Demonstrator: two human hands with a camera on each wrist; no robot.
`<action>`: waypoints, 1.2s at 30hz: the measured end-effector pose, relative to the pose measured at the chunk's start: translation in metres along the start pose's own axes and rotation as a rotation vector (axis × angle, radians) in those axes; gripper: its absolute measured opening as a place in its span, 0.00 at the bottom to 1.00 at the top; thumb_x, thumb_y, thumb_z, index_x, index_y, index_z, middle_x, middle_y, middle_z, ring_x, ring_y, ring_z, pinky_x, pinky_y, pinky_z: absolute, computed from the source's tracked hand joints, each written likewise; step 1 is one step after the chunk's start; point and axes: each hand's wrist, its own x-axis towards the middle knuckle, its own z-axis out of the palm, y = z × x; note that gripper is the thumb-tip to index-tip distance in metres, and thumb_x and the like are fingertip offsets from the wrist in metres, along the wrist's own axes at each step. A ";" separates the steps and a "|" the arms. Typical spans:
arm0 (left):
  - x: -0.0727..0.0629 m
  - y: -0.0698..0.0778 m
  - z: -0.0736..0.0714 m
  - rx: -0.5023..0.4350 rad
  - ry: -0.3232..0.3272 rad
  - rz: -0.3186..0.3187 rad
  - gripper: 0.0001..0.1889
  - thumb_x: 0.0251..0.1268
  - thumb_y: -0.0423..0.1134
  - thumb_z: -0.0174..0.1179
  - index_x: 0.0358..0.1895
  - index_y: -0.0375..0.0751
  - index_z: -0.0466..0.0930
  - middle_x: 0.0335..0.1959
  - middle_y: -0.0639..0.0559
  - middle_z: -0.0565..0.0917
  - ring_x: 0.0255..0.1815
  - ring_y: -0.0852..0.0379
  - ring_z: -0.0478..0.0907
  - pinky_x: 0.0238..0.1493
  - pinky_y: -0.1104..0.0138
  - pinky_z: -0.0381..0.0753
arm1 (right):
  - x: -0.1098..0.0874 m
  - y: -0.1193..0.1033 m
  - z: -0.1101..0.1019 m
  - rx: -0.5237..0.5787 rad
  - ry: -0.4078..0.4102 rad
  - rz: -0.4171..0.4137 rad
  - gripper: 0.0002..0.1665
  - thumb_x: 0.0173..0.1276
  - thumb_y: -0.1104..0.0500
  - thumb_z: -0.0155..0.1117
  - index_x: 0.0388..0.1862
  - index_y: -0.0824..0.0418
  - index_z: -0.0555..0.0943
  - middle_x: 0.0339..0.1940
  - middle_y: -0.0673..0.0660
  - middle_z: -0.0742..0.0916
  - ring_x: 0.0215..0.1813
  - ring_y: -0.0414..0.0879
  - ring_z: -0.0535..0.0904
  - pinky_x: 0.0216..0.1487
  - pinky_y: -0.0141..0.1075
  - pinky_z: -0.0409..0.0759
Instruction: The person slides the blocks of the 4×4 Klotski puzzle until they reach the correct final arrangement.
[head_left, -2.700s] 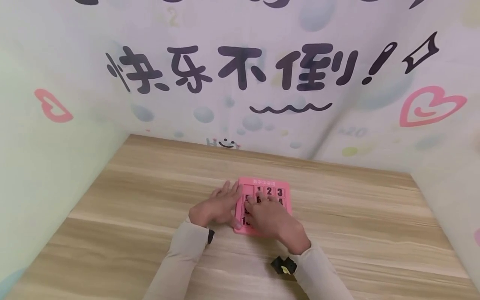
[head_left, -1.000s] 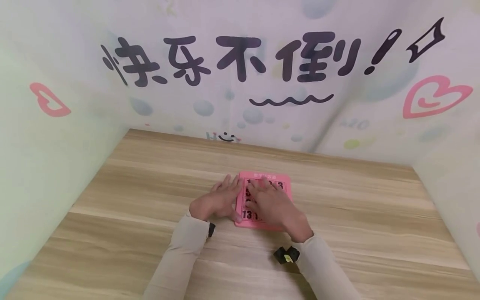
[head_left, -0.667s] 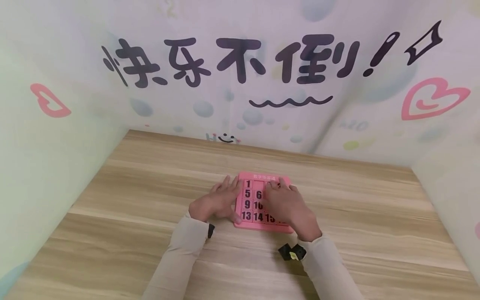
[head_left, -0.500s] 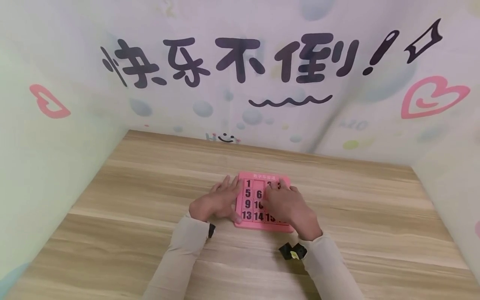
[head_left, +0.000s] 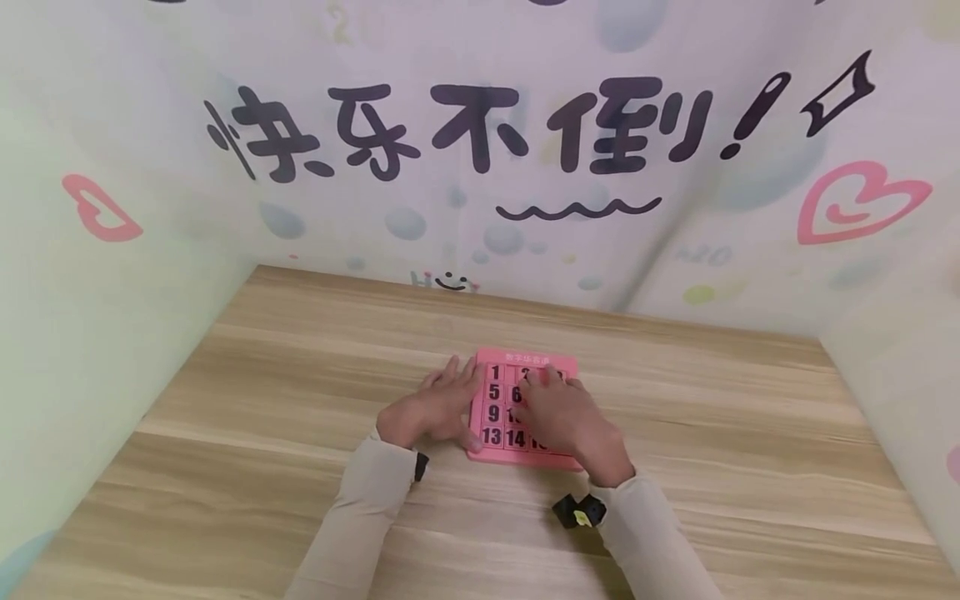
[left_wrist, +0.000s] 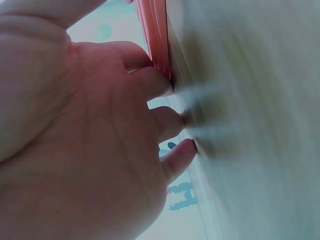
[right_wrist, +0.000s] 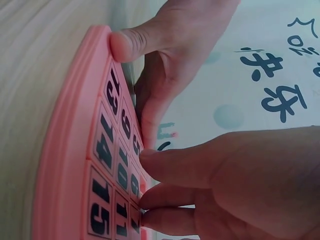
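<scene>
A pink sliding number puzzle [head_left: 525,359] lies flat on the wooden table [head_left: 712,433]. Its left column shows tiles 1, 5, 9 and 13. My left hand [head_left: 431,412] rests beside the puzzle's left edge. Its thumb [right_wrist: 145,40] lies on the near left corner, and its fingertips [left_wrist: 167,87] touch the table along the pink rim [left_wrist: 156,35]. My right hand [head_left: 562,417] lies over the puzzle's middle and right tiles, with straight fingers [right_wrist: 170,167] pressing on tiles in the upper rows. Tiles 14, 15, 10 and 11 show on the puzzle [right_wrist: 75,165] in the right wrist view.
Printed walls with black characters and pink hearts [head_left: 855,208] close the table in at the back and on both sides. Both arms wear beige sleeves [head_left: 360,517], and a small black device [head_left: 576,510] sits at the right wrist. Bare wood surrounds the puzzle.
My right hand slid from the left tiles toward the right, uncovering the left column, then edged back a little to the left. The left hand has stayed at the puzzle's left edge.
</scene>
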 end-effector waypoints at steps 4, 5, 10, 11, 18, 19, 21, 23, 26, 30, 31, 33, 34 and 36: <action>0.000 -0.001 -0.001 0.013 0.000 0.002 0.62 0.51 0.48 0.73 0.80 0.39 0.36 0.82 0.46 0.33 0.81 0.44 0.24 0.80 0.51 0.28 | 0.001 -0.003 0.001 0.005 0.005 -0.001 0.29 0.77 0.46 0.52 0.69 0.62 0.73 0.70 0.63 0.75 0.77 0.63 0.61 0.73 0.61 0.63; 0.000 0.000 -0.001 0.018 -0.001 0.000 0.62 0.51 0.48 0.73 0.80 0.39 0.35 0.82 0.46 0.33 0.81 0.44 0.24 0.80 0.51 0.29 | 0.002 -0.004 0.001 0.006 0.005 -0.002 0.30 0.77 0.46 0.52 0.69 0.62 0.72 0.70 0.63 0.75 0.77 0.63 0.61 0.73 0.60 0.63; 0.002 0.001 -0.002 0.025 0.001 0.001 0.62 0.51 0.49 0.73 0.81 0.39 0.36 0.82 0.45 0.34 0.81 0.44 0.24 0.80 0.51 0.29 | 0.003 -0.004 0.001 -0.007 0.018 -0.020 0.31 0.78 0.46 0.51 0.70 0.64 0.72 0.74 0.64 0.72 0.78 0.64 0.58 0.73 0.60 0.63; 0.002 0.001 -0.002 0.025 0.001 0.000 0.62 0.51 0.49 0.73 0.81 0.39 0.36 0.82 0.46 0.34 0.81 0.44 0.24 0.80 0.51 0.29 | 0.003 -0.004 0.001 -0.008 0.024 -0.027 0.31 0.77 0.45 0.52 0.69 0.64 0.72 0.72 0.65 0.73 0.77 0.64 0.60 0.72 0.60 0.64; 0.004 0.003 -0.001 -0.007 -0.004 0.000 0.62 0.52 0.48 0.74 0.81 0.40 0.36 0.82 0.47 0.33 0.81 0.45 0.23 0.80 0.51 0.28 | 0.001 -0.002 0.001 0.020 0.039 -0.045 0.31 0.77 0.45 0.53 0.72 0.58 0.72 0.74 0.61 0.72 0.77 0.64 0.61 0.72 0.62 0.63; 0.004 0.003 -0.001 -0.011 -0.006 -0.002 0.62 0.51 0.48 0.74 0.81 0.40 0.36 0.82 0.48 0.33 0.81 0.46 0.23 0.80 0.51 0.28 | 0.001 -0.002 0.002 0.029 0.038 -0.048 0.30 0.77 0.45 0.53 0.72 0.57 0.71 0.74 0.61 0.72 0.77 0.64 0.60 0.73 0.62 0.62; 0.004 0.002 0.000 -0.012 -0.006 -0.006 0.62 0.51 0.48 0.74 0.81 0.40 0.37 0.82 0.47 0.33 0.81 0.45 0.23 0.80 0.51 0.28 | 0.001 -0.001 0.003 0.044 0.035 -0.056 0.30 0.77 0.46 0.53 0.72 0.56 0.71 0.75 0.60 0.71 0.77 0.64 0.60 0.73 0.62 0.62; 0.003 0.002 0.000 -0.011 -0.006 -0.010 0.61 0.51 0.48 0.74 0.81 0.40 0.37 0.82 0.47 0.33 0.81 0.45 0.23 0.80 0.51 0.28 | 0.001 0.000 0.003 0.059 0.034 -0.066 0.30 0.77 0.46 0.54 0.72 0.56 0.71 0.76 0.59 0.70 0.77 0.65 0.59 0.72 0.62 0.62; 0.003 0.000 0.001 -0.005 -0.003 -0.009 0.62 0.51 0.48 0.74 0.80 0.40 0.36 0.82 0.47 0.33 0.81 0.45 0.23 0.80 0.51 0.28 | -0.001 0.004 0.000 0.070 0.032 -0.076 0.31 0.77 0.46 0.54 0.73 0.57 0.70 0.75 0.61 0.71 0.75 0.65 0.63 0.70 0.62 0.66; 0.003 0.000 0.001 -0.012 -0.004 -0.004 0.63 0.50 0.47 0.74 0.80 0.39 0.35 0.82 0.46 0.33 0.81 0.45 0.23 0.80 0.51 0.28 | -0.004 0.017 -0.008 0.068 0.021 -0.052 0.27 0.77 0.47 0.54 0.67 0.58 0.74 0.68 0.61 0.77 0.64 0.60 0.73 0.59 0.59 0.77; 0.003 0.000 0.001 -0.013 -0.003 -0.003 0.63 0.49 0.47 0.74 0.80 0.39 0.35 0.82 0.46 0.33 0.81 0.45 0.23 0.80 0.51 0.28 | -0.005 0.022 -0.010 0.058 0.014 -0.042 0.25 0.77 0.48 0.54 0.66 0.59 0.75 0.66 0.61 0.77 0.63 0.61 0.73 0.56 0.59 0.78; 0.003 0.000 0.001 -0.014 -0.001 -0.001 0.63 0.49 0.47 0.75 0.80 0.39 0.35 0.82 0.45 0.33 0.81 0.44 0.23 0.80 0.50 0.28 | -0.007 0.030 -0.014 0.050 -0.027 -0.008 0.24 0.77 0.48 0.53 0.65 0.59 0.74 0.68 0.61 0.76 0.68 0.64 0.70 0.57 0.61 0.77; 0.003 0.000 0.001 -0.014 0.001 0.000 0.63 0.49 0.47 0.75 0.80 0.38 0.36 0.82 0.45 0.33 0.81 0.44 0.23 0.80 0.50 0.28 | -0.008 0.033 -0.015 0.052 -0.051 0.005 0.24 0.78 0.48 0.53 0.65 0.60 0.74 0.69 0.62 0.75 0.70 0.66 0.68 0.58 0.62 0.76; 0.003 0.000 0.001 -0.009 0.004 -0.002 0.63 0.49 0.47 0.75 0.80 0.38 0.36 0.82 0.45 0.33 0.81 0.44 0.23 0.80 0.50 0.28 | -0.010 0.039 -0.018 0.059 -0.110 0.032 0.30 0.78 0.49 0.51 0.73 0.62 0.68 0.77 0.63 0.67 0.76 0.69 0.58 0.66 0.65 0.69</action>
